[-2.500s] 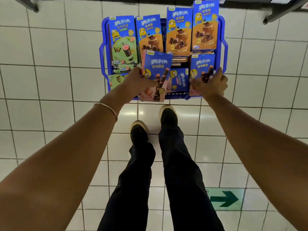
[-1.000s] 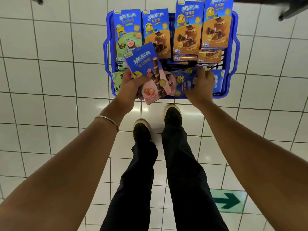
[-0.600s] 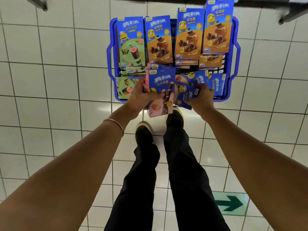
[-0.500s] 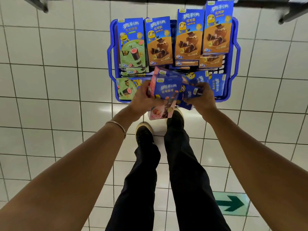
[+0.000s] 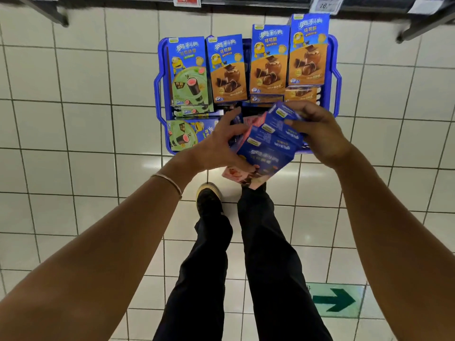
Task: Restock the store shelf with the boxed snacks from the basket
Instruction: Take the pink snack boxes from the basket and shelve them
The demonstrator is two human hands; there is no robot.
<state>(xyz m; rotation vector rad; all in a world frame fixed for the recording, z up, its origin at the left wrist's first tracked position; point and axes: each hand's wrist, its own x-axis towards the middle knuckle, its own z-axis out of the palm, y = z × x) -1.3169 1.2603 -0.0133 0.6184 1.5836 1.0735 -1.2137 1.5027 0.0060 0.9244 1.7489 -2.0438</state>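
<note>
Light is bright and even, falling from overhead. The glossy floor [image 5: 73, 119] throws back soft glare patches, strongest near the shoe [image 5: 209, 200]; shadows are faint. The shelf [image 5: 246, 0] along the top edge is dark, its tags [image 5: 328, 4] smeared. Motion blurs the held boxes [image 5: 268, 146], the left hand [image 5: 216, 146] and the right hand [image 5: 320, 134]; the basket boxes [image 5: 268, 60] read sharp. Tile lines bow toward the edges, and the arms [image 5: 98, 267] swell in the lower corners.
</note>
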